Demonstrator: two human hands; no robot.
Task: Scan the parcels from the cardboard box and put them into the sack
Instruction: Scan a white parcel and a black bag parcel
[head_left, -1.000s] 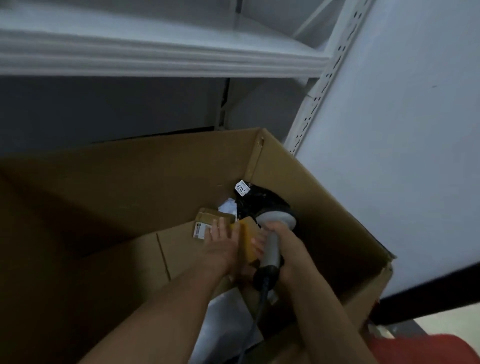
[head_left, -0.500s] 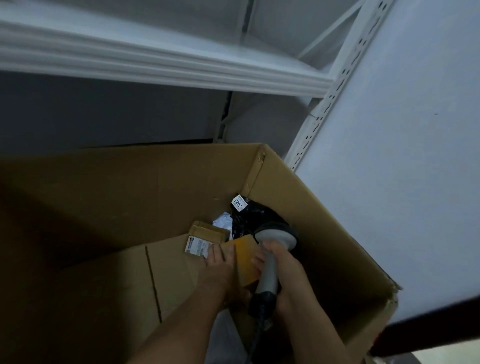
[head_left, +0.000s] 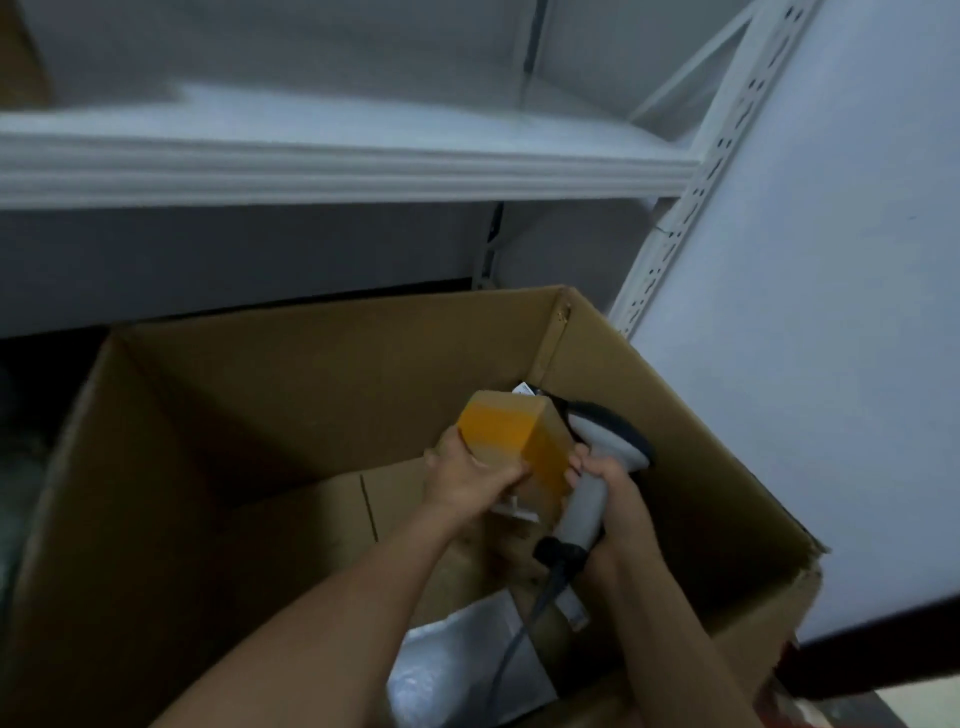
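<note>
A large open cardboard box fills the lower part of the view. Above its inside, my left hand grips a small cardboard parcel wrapped with orange tape, lifted and tilted. My right hand holds the grip of a white and black handheld scanner, whose head sits right beside the parcel. Its cable hangs down into the box. A silvery plastic mailer lies on the box bottom below my arms. The sack is not in view.
A white metal shelf runs across above the box, with a perforated upright at its right end. A pale wall panel stands to the right. A loose cardboard sheet lies inside the box.
My left hand has taken the orange-taped parcel from the box bottom and raised it. The scanner in my right hand came up alongside it.
</note>
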